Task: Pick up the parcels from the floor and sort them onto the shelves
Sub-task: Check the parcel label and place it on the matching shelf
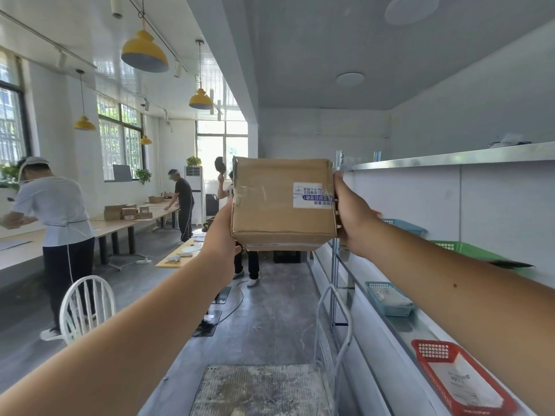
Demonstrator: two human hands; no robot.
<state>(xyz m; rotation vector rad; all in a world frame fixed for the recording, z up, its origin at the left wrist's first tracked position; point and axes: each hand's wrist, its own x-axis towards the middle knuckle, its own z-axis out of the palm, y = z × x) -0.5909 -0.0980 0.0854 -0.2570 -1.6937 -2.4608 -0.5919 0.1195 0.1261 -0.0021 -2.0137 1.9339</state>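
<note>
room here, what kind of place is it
Probably a parcel sorting workroom. Both hands, left and right, hold up a taped box beside metal shelves with plastic baskets, and people pack boxes at long tables.

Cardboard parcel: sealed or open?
Sealed as far as visible: the cardboard parcel, held between the left hand and right hand, shows clear tape and no raised flaps.
</note>
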